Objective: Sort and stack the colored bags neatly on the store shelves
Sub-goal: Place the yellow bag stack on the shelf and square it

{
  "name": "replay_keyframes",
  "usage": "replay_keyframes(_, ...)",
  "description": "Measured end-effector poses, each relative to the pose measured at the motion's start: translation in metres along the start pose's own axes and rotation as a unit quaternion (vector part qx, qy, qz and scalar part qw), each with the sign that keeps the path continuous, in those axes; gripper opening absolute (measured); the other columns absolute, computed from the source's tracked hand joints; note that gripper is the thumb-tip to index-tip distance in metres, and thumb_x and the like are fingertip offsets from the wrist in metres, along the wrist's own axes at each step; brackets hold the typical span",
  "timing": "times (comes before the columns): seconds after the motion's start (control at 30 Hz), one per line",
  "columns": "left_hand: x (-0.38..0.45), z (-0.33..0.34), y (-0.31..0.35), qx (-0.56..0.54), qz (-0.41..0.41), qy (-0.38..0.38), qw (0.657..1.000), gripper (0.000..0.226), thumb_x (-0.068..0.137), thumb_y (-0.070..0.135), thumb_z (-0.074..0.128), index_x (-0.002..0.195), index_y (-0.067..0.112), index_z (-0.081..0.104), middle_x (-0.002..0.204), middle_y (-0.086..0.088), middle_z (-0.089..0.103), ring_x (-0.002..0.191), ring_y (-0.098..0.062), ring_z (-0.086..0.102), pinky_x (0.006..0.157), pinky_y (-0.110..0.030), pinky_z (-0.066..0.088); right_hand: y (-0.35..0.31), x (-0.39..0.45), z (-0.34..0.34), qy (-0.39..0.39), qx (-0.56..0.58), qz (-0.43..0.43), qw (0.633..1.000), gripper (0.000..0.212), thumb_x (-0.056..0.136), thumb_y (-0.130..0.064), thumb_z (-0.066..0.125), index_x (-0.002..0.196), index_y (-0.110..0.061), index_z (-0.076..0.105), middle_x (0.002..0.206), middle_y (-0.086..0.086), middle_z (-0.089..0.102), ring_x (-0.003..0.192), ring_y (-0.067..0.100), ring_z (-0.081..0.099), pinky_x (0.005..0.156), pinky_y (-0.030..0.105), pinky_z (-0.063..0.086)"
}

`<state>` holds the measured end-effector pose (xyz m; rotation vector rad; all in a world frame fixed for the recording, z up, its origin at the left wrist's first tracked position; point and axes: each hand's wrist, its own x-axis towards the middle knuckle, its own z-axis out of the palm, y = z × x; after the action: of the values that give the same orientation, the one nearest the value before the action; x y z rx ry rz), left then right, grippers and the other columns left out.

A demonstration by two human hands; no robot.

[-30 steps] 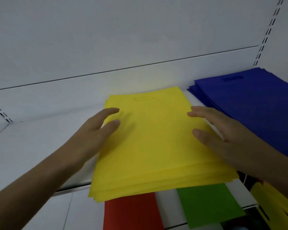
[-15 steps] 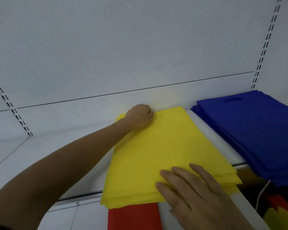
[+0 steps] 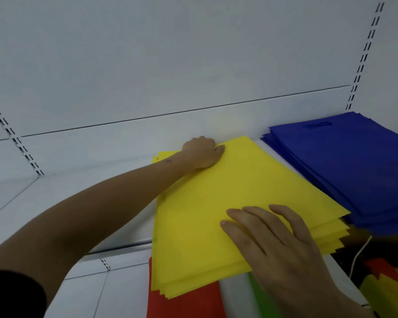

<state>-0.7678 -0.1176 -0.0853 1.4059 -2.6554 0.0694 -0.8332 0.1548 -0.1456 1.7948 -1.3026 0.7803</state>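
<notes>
A white shelf (image 3: 74,210) is being seen running along a white back panel. A stack of yellow bags (image 3: 216,203) is lying directly on it, its near end overhanging the front edge (the layers are fanned unevenly at the near right corner). The stack is being touched at its far edge by the left hand (image 3: 202,153) and pressed near its front by the right hand (image 3: 278,244). Beyond the right hand, further right, a stack of blue bags (image 3: 345,166) is resting on the same shelf, just beside the yellow one.
</notes>
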Motion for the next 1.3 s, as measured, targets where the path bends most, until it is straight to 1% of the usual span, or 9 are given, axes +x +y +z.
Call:
replay_keyframes(0.1, -0.002, -0.001, 0.007, -0.011, -0.008, 0.024, 1.0, 0.052, 0.098, 0.047, 0.026, 0.101, 0.007, 0.058, 0.112, -0.017, 0.054, 0.111, -0.035, 0.05, 0.089, -0.042, 0.045, -0.006, 0.003, 0.004, 0.007, 0.017, 0.016, 1.0, 0.044, 0.103, -0.011, 0.029, 0.105, -0.02, 0.072, 0.111, -0.001, 0.069, 0.104, 0.018, 0.066, 0.093, 0.044, 0.044)
replay_keyframes(0.23, -0.006, -0.001, 0.016, -0.008, -0.006, 0.026, 1.0, 0.053, 0.098, 0.047, 0.029, 0.12, 0.004, 0.051, 0.125, -0.016, 0.048, 0.118, -0.033, 0.044, 0.094, -0.042, 0.039, -0.006, 0.016, 0.011, -0.028, 0.029, 0.042, 0.998, 0.049, 0.103, -0.016, 0.02, 0.113, -0.018, 0.067, 0.118, 0.0, 0.066, 0.11, 0.02, 0.062, 0.099, 0.045, 0.04)
replay_keyframes(0.33, 0.001, -0.002, -0.004, -0.015, -0.005, 0.065, 0.998, 0.045, 0.098, 0.041, 0.03, 0.115, 0.006, 0.051, 0.119, -0.013, 0.05, 0.112, -0.031, 0.048, 0.089, -0.04, 0.04, -0.006, 0.004, 0.0, 0.011, 0.04, 0.012, 0.999, 0.025, 0.096, -0.021, 0.048, 0.112, -0.021, 0.067, 0.119, -0.001, 0.066, 0.11, 0.017, 0.063, 0.095, 0.043, 0.046)
replay_keyframes(0.4, 0.0, 0.001, -0.004, -0.04, -0.005, 0.032, 0.999, 0.044, 0.098, 0.042, 0.03, 0.113, 0.007, 0.053, 0.118, -0.013, 0.05, 0.108, -0.031, 0.05, 0.087, -0.038, 0.041, -0.005, -0.002, -0.007, 0.037, 0.036, 0.004, 0.999, 0.02, 0.091, -0.023, 0.057, 0.108, -0.024, 0.068, 0.115, -0.002, 0.068, 0.107, 0.015, 0.064, 0.092, 0.041, 0.049)
replay_keyframes(0.57, -0.005, -0.001, 0.028, -0.022, 0.04, 0.012, 0.999, 0.048, 0.097, 0.043, 0.034, 0.124, 0.008, 0.051, 0.125, -0.013, 0.049, 0.116, -0.032, 0.048, 0.096, -0.042, 0.041, -0.002, 0.017, 0.009, -0.019, 0.029, 0.022, 0.999, 0.041, 0.102, -0.014, 0.028, 0.111, -0.017, 0.068, 0.115, 0.001, 0.068, 0.105, 0.019, 0.064, 0.095, 0.04, 0.049)
replay_keyframes(0.7, 0.001, -0.003, 0.003, -0.008, 0.001, 0.028, 1.0, 0.043, 0.097, 0.04, 0.034, 0.111, 0.008, 0.057, 0.118, -0.014, 0.055, 0.111, -0.032, 0.052, 0.09, -0.04, 0.043, -0.007, 0.02, 0.005, 0.053, 0.071, 0.034, 0.995, 0.023, 0.095, -0.018, 0.05, 0.095, -0.02, 0.072, 0.104, -0.002, 0.071, 0.095, 0.017, 0.067, 0.086, 0.036, 0.052)
replay_keyframes(0.87, -0.009, 0.004, 0.029, -0.012, 0.037, -0.002, 0.999, 0.049, 0.097, 0.045, 0.033, 0.124, 0.006, 0.048, 0.123, -0.017, 0.05, 0.116, -0.034, 0.046, 0.097, -0.043, 0.039, -0.008, 0.02, 0.026, -0.038, 0.022, 0.023, 0.999, 0.026, 0.095, -0.02, 0.046, 0.109, -0.018, 0.068, 0.113, 0.002, 0.068, 0.102, 0.02, 0.064, 0.091, 0.038, 0.051)
replay_keyframes(1.07, -0.009, 0.002, -0.019, -0.035, -0.007, 0.032, 0.999, 0.044, 0.097, 0.04, 0.034, 0.123, 0.01, 0.053, 0.123, -0.012, 0.055, 0.116, -0.028, 0.049, 0.098, -0.04, 0.04, -0.009, 0.018, 0.016, 0.006, 0.077, 0.047, 0.996, 0.033, 0.097, -0.017, 0.039, 0.095, -0.025, 0.071, 0.104, -0.004, 0.071, 0.094, 0.015, 0.066, 0.088, 0.037, 0.052)
replay_keyframes(1.3, -0.019, 0.002, -0.005, -0.043, 0.081, 0.052, 0.994, 0.045, 0.097, 0.039, 0.038, 0.132, 0.013, 0.048, 0.126, -0.009, 0.052, 0.117, -0.026, 0.048, 0.099, -0.039, 0.04, 0.008, 0.037, 0.013, -0.148, 0.086, 0.011, 0.985, 0.032, 0.092, -0.021, 0.04, 0.112, -0.022, 0.065, 0.112, -0.004, 0.067, 0.099, 0.016, 0.063, 0.094, 0.037, 0.049)
